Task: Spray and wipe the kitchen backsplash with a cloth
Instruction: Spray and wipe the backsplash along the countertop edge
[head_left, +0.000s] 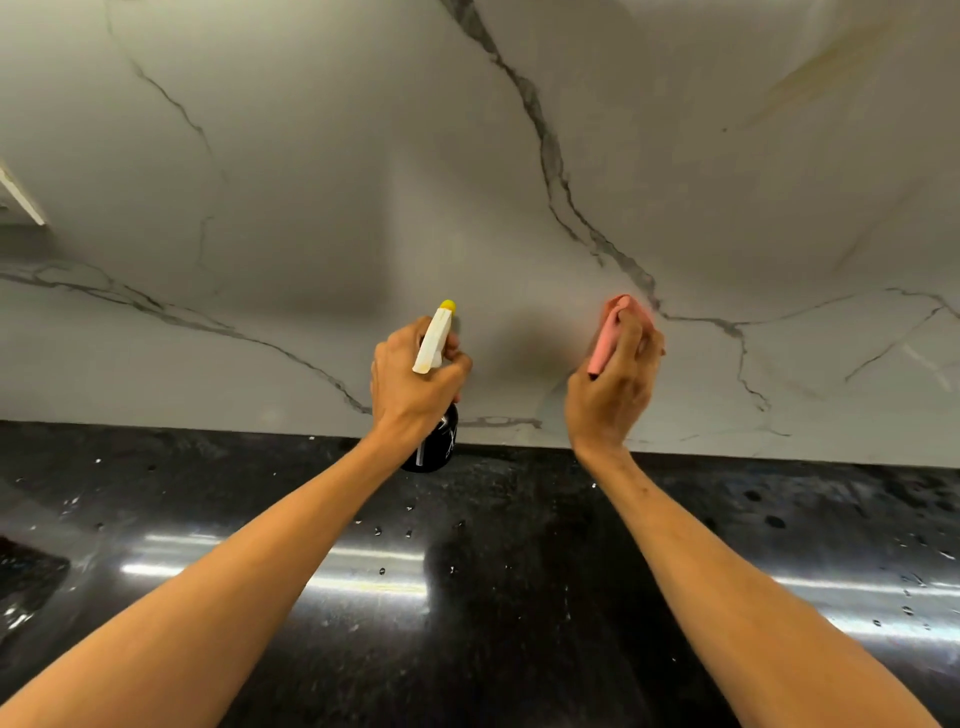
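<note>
A white backsplash (311, 156) veined in grey is seen filling the upper view, and a glossy black countertop (493, 623) dotted with droplets is spread below it. At nine o'clock from centre, the left hand (415, 384) is wrapped tight around the neck of a spray bottle (439, 447). Its dark body is seen hanging below the fist, towards six o'clock. The white spray head is angled towards one o'clock, with its yellow nozzle (448, 305) aimed at the wall, and a finger is curled at the front of the head. Over at three o'clock, the right hand (613, 384) is closed on a folded pink cloth (610, 332). The cloth is held up against the marble at the hand's twelve o'clock, beside a dark vein. Whether it is actually pressed to the wall cannot be told.
</note>
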